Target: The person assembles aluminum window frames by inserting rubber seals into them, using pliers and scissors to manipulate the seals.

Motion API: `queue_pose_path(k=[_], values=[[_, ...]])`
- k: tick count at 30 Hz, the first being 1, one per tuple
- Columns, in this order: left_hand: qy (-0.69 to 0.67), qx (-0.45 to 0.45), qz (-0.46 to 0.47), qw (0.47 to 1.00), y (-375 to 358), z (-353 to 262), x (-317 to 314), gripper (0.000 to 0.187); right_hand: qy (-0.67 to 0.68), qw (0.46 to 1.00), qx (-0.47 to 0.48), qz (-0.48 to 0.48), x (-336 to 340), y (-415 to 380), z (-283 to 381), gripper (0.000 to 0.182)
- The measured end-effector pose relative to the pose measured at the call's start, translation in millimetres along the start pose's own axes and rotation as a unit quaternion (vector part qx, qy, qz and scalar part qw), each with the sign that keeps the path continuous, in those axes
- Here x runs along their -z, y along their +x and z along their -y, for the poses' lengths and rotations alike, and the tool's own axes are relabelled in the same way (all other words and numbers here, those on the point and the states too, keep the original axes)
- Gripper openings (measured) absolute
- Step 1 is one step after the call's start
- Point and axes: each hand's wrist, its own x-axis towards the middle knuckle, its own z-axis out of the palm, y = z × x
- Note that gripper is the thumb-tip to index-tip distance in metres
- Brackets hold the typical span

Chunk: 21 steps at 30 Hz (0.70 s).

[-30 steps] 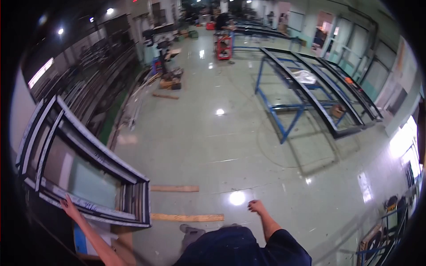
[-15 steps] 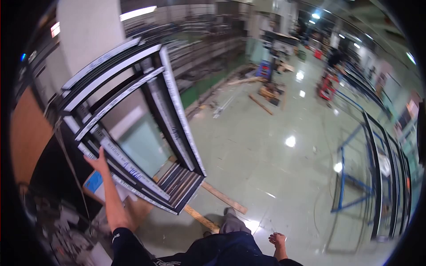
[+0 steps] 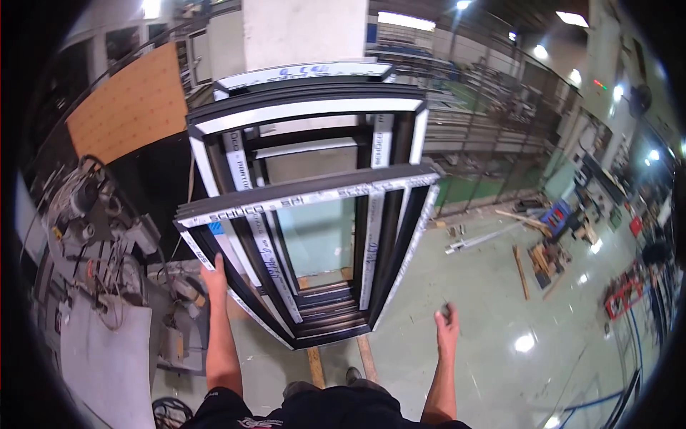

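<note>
Several dark window frames [image 3: 307, 196] with white printed tape stand upright in a stack before me, their lower ends near two wooden strips [image 3: 316, 366] on the floor. My left hand [image 3: 213, 274] grips the left edge of the nearest frame, its thumb pointing up along the taped side. To the right of the stack, my right hand [image 3: 447, 327] is raised in the air, touching nothing, with its fingers partly curled. Whether it holds something small cannot be made out.
A white pillar [image 3: 306, 32] rises behind the frames. At the left are an orange-brown board [image 3: 132, 107] and a machine with a grey panel [image 3: 107, 350]. Wood pieces [image 3: 547, 261], a blue crate [image 3: 555, 217] and a red trolley [image 3: 623, 294] stand at the right.
The view has swung left, so the frames now stand in front of me. My left hand has stayed at the frame's edge, and my right hand is higher, nearer the stack.
</note>
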Motion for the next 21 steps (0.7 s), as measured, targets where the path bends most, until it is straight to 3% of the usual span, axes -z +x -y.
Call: queue_pose_path(k=[3,6,7,8,9,10,12,14,16,21], values=[[0.018,0.035,-0.027,0.999,-29,-28,11,0.037,-0.023,0.984,0.167,0.058,-45,76,88,0.092],[0.022,0.103,-0.034,0.994,-49,-60,14,0.039,0.018,0.972,0.197,0.128,-83,134,130,0.095],[-0.006,0.062,-0.061,0.996,-57,-53,13,0.039,0.005,0.973,0.17,0.153,-88,154,121,0.088],[0.061,0.006,-0.111,0.992,-73,-72,13,0.044,-0.007,0.974,0.143,0.175,-96,172,115,0.08],[0.143,-0.071,-0.153,0.975,-91,-86,18,0.05,-0.027,0.976,0.106,0.189,-103,171,133,0.062],[0.22,-0.149,-0.192,0.945,-108,-98,18,0.056,-0.011,0.975,0.141,0.174,-114,172,130,0.046],[0.073,-0.181,-0.045,0.98,-135,-122,3,0.063,0.087,0.967,0.156,0.179,-127,180,117,0.039],[-0.2,-0.004,0.102,0.974,-132,-186,-42,0.067,0.164,0.967,0.105,0.165,-137,174,114,0.033],[-0.469,0.02,0.142,0.872,-109,-196,-101,0.088,0.181,0.967,0.104,0.148,-139,166,116,0.035],[-0.715,0.193,0.198,0.643,-66,-261,-150,0.124,0.188,0.961,0.122,0.162,-125,149,115,0.041]])
